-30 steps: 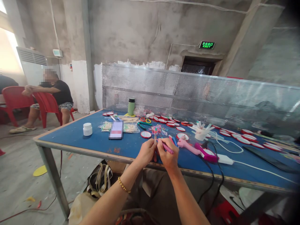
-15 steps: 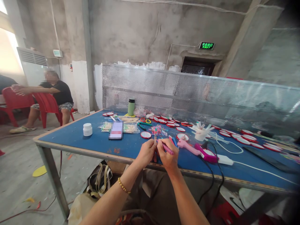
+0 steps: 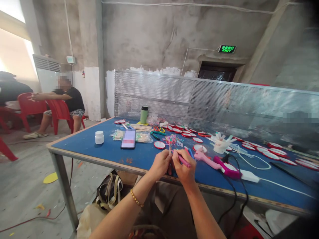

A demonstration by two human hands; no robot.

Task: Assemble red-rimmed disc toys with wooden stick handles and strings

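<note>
Close to the table's front edge, my left hand point(image 3: 160, 163) is closed around a thin, pale flat stick point(image 3: 170, 146) that points up and away from me, with some colour near its top. My right hand point(image 3: 185, 169) grips a pink pen point(image 3: 184, 161), its tip end hidden between the two hands. Just beyond them lies a pile of small colourful pieces point(image 3: 173, 139). A round white disc with a red rim point(image 3: 159, 145) is to the left of the pile. A pink glue gun point(image 3: 208, 160) rests right of my right hand.
Across the blue table point(image 3: 82, 142) are a white jar point(image 3: 99, 137), a phone point(image 3: 128, 138), packed wooden sticks point(image 3: 144, 137), green-handled pliers point(image 3: 155, 135), a green bottle point(image 3: 144, 115) and a white cup of sticks point(image 3: 220, 145). Cables trail over the front edge. A person point(image 3: 72, 99) sits at left.
The whole view has shifted, so everything appears further right. Both hands keep their hold on the stick and the pen, with hardly any movement against the table.
</note>
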